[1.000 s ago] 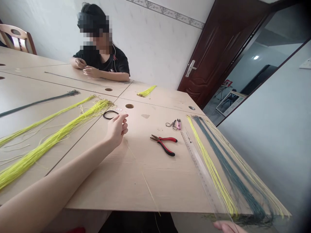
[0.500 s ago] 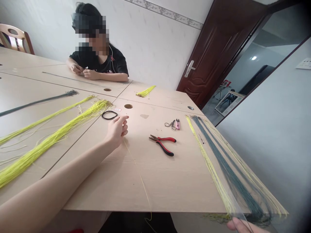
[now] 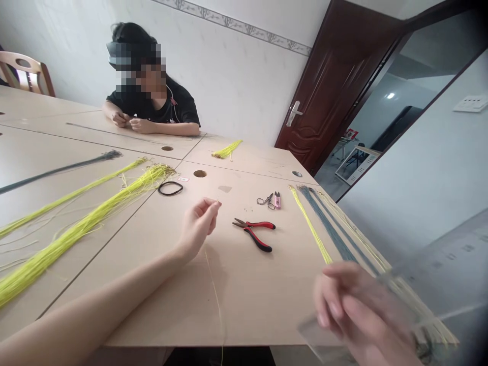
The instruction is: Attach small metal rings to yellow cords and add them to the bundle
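Note:
My left hand (image 3: 200, 221) is closed in a pinch above the table, holding the end of a thin pale-yellow cord (image 3: 214, 285). That cord hangs down across the tabletop and over its front edge. At the lower right, my right hand (image 3: 354, 300) is closed on a clear ruler (image 3: 450, 256), held tilted above the table edge and slightly blurred. Between my hands lie red-and-black pliers (image 3: 259, 236) with their jaws a little apart. Under and beyond the right hand are a yellow cord bundle (image 3: 308, 221), a dark grey-green cord bundle (image 3: 328, 223) and pale-yellow cords (image 3: 348, 223).
Small scissors (image 3: 266, 202) and pink thread snips (image 3: 277, 200) lie behind the pliers. A black band (image 3: 170, 188) and a large yellow cord bundle (image 3: 95, 213) are on the left. Across the table sits a person (image 3: 152, 107) with both hands together. Round holes (image 3: 200, 174) pierce the tabletop.
My right hand has come up from the table's front edge, lifting the ruler off the cord bundles. My left hand has shifted right and toward me, still pinching the cord.

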`<act>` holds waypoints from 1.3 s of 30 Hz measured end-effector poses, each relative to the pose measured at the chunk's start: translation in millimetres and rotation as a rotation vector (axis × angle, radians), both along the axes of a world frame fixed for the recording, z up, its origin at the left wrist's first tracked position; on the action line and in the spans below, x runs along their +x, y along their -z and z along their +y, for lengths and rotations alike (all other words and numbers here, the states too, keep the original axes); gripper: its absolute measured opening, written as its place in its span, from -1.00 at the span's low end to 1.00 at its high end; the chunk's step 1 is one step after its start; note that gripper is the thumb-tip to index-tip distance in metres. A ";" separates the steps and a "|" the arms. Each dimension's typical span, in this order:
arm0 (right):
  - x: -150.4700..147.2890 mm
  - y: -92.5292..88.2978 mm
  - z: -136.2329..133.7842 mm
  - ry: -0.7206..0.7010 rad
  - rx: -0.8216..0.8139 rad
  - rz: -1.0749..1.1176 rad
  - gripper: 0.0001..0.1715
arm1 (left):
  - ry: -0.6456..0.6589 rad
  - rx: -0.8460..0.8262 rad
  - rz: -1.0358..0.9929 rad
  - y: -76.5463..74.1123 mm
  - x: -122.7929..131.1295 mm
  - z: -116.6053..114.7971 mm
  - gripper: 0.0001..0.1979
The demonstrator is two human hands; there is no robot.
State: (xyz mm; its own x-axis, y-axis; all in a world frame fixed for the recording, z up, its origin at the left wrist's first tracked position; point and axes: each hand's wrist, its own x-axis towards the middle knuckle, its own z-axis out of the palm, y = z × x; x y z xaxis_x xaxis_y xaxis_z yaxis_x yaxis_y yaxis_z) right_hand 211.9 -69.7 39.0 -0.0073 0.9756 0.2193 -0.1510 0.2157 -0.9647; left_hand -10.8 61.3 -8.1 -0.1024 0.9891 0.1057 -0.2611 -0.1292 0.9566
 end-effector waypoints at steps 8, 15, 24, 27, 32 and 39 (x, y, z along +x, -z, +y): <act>-50.5 3.9 95.5 -0.501 0.281 -0.059 -0.62 | 0.157 -0.055 0.097 8.6 -0.3 -19.0 -0.70; -53.7 28.2 97.4 -0.246 0.324 -0.047 -0.85 | 0.295 -0.176 0.060 6.6 -2.3 -29.5 -0.73; -27.2 14.3 87.8 -0.391 0.056 -0.164 -0.75 | 0.462 0.001 0.067 5.5 -3.2 -41.8 -0.77; -32.4 17.4 86.3 -0.306 0.000 -0.133 -0.69 | 0.566 -0.011 0.206 8.7 -3.2 -44.2 -0.76; -42.2 25.8 82.9 -0.293 0.061 -0.224 -0.82 | 0.476 -0.047 0.257 9.9 -2.1 -42.7 -0.75; -44.1 27.9 87.1 -0.481 0.010 -0.291 -0.76 | 0.379 0.000 0.230 7.9 -1.4 -42.0 -0.79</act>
State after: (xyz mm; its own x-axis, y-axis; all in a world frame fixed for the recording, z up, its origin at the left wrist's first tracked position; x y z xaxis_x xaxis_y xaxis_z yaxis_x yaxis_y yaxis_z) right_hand 167.7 17.5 11.1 -0.5126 0.8453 0.1508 0.0374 0.1974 -0.9796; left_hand -12.2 19.2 -16.0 0.2938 0.9522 0.0835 -0.0705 -0.0655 0.9954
